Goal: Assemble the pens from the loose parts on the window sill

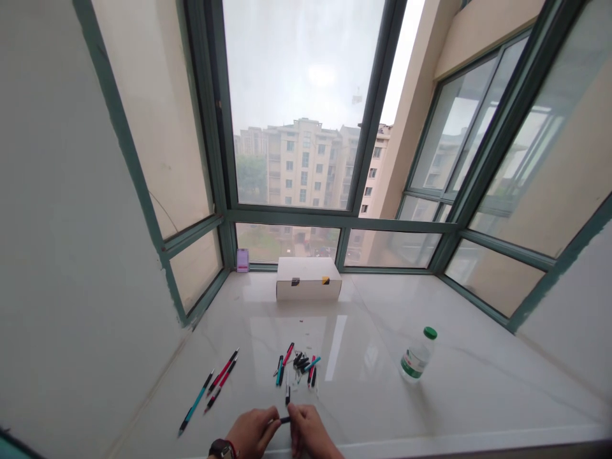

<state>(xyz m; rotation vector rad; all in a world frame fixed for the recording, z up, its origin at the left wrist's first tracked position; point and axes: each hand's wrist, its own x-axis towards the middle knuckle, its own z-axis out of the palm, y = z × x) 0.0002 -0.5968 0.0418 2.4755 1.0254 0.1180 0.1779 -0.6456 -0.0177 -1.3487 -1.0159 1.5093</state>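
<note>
My left hand [252,430] and my right hand [308,431] meet at the bottom edge of the view, both pinched on a small black pen part [285,419] held between their fingertips. A watch sits on my left wrist. Just beyond the hands lies a heap of pen pieces [299,368]: red, teal and black barrels and caps. To the left lie three whole pens [210,390], one teal and two red, side by side on the white marble sill [363,395].
A white cardboard box [308,278] stands at the back by the window. A small purple card [243,260] leans on the frame left of it. A clear plastic bottle with a green cap [417,356] stands to the right. Green-framed windows surround the sill.
</note>
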